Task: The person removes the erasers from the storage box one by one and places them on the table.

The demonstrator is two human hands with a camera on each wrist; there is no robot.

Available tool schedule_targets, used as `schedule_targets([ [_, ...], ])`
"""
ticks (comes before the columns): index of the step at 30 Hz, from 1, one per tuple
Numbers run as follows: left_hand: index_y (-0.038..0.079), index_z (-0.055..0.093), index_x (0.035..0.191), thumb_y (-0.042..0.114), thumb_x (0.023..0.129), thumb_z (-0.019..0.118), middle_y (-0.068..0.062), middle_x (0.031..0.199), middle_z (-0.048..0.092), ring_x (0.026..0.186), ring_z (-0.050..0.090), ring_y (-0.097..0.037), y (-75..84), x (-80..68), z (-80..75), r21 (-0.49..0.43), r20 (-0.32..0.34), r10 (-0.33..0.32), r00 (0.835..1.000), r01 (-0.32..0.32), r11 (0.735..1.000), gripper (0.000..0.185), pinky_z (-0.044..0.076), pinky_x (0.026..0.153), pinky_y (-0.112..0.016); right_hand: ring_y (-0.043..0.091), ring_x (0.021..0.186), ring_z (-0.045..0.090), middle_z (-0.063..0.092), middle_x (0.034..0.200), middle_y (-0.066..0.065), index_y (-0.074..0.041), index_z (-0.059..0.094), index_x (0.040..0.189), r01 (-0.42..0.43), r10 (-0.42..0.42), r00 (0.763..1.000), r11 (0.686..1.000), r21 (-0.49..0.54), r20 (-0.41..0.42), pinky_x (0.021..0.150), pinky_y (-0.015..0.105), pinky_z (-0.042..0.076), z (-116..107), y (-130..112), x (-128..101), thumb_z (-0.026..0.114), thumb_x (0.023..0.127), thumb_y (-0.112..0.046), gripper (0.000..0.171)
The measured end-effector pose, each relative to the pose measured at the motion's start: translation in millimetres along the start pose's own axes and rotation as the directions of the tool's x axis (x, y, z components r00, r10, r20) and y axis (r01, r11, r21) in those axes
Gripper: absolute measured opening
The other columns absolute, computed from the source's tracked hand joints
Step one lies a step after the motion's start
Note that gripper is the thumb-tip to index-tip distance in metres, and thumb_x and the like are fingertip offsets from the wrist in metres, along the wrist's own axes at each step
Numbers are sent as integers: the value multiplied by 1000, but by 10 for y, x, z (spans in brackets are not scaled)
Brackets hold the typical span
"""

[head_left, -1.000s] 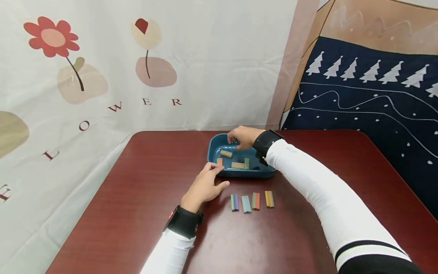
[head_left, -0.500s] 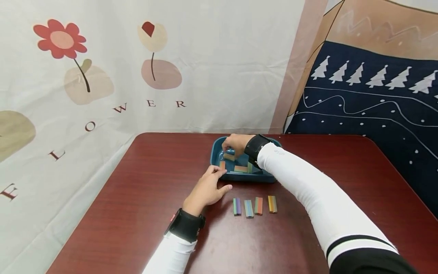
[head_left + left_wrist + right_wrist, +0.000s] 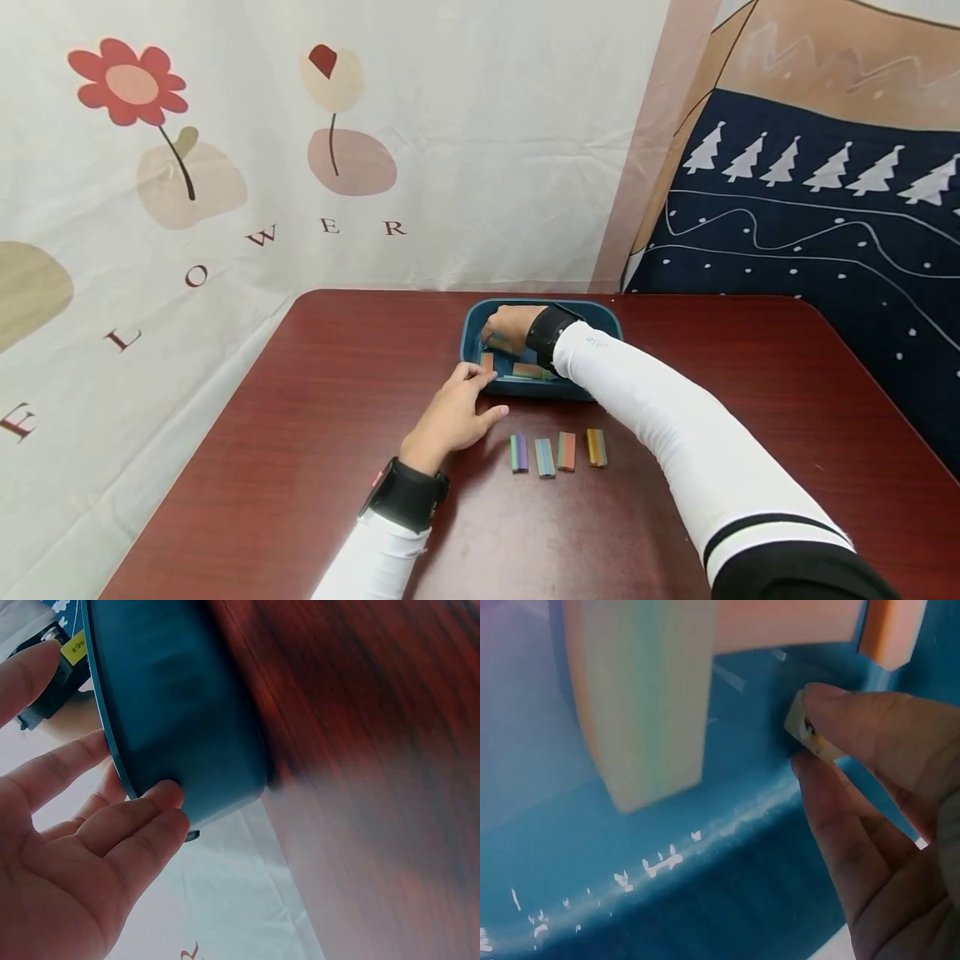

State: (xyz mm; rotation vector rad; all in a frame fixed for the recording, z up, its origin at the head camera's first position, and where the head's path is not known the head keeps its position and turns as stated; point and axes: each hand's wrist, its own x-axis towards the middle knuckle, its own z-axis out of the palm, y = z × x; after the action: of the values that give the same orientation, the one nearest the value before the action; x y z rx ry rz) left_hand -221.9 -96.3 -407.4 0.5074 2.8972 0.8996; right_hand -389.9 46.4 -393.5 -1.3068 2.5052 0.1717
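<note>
Fingers of the right hand pinch a block inside the blue tray, by the tabletop's far edge. Left hand, fingers spread, touches the tray's near-left corner; four striped blocks lie just nearer.

Between the fingers of the right hand, a small pale-yellow stick-shaped block looks matt. Around them, the blue rectangular plastic-looking tray is glossy inside, duller outside against the fingers of the left hand. Below those, the reddish-brown wood-grained tabletop is smooth, softly shiny.
</note>
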Motion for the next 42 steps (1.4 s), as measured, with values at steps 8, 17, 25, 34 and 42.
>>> schedule_targets([
  [8,4,51,141,31,93,67,-12,133,41,110,53,-26,-10,15,5,3,0,3,1000,-3,1000,58,45,94,-43,24,113,59,63,124,8,-13,69,123,11,-11,999,1000,9,-52,89,34,51,33,4,19,64,91,2,36],
  [17,4,50,142,31,94,66,-12,134,41,110,53,-26,1,3,-8,2,7,3,1000,-3,1000,58,44,95,-42,23,107,63,65,122,8,-12,70,121,49,-47,996,998,29,-71,87,32,52,54,20,29,56,99,-8,26],
  [25,4,50,142,31,93,67,-13,134,41,109,53,-27,2,-5,0,8,1,2,1000,-2,1000,58,45,95,-43,24,109,61,65,121,8,-11,70,120,28,-29,993,1000,-8,-111,88,34,52,13,33,-34,69,86,5,38],
  [34,3,51,141,31,93,67,-13,133,42,112,52,-28,0,-20,4,9,-3,1,1000,-1,1000,58,44,96,-44,24,103,64,66,117,10,-7,69,120,78,-73,983,997,19,-168,85,33,52,-90,76,-138,64,92,-3,28],
  [42,4,50,141,32,93,67,-13,133,42,108,54,-27,4,-10,-1,21,-6,-2,1000,2,1000,58,45,93,-43,27,105,63,63,122,14,-2,66,124,16,-5,991,997,81,-132,86,35,52,-251,10,-338,64,89,3,35],
])
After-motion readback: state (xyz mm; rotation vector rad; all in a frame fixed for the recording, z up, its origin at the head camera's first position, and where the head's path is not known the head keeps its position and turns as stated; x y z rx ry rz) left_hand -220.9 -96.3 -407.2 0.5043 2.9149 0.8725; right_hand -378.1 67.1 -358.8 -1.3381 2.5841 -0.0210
